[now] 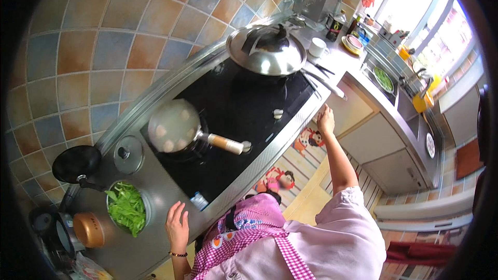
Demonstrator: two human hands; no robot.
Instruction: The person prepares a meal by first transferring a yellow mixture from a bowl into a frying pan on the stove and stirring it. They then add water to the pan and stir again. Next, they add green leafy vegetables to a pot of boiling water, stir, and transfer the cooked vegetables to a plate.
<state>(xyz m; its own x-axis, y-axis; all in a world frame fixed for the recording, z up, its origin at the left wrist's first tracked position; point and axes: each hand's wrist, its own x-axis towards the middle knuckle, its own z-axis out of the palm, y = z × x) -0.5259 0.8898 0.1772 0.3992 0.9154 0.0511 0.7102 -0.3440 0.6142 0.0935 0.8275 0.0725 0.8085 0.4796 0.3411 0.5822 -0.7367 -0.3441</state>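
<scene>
My left hand (177,221), with a beaded bracelet at its wrist, is empty with fingers spread, over the counter's front edge. Beside it stands a metal bowl of leafy greens (127,207). My right hand (326,118) hangs near the counter edge at the right, its fingers partly hidden; whether it touches anything I cannot tell. On the left burner of the black cooktop (241,101) sits a saucepan (173,126) with cloudy liquid and several pale round pieces, its wooden handle pointing towards me. A domed steel lid (266,50) covers a pan on the far burner.
A glass lid (128,154), a small black frying pan (76,163) and a copper-coloured pot (88,229) stand at the left. A white mug (318,47), bottles and stacked dishes (352,44) stand beyond the cooktop. A long handle juts over the counter edge near my right hand. The sink lies right.
</scene>
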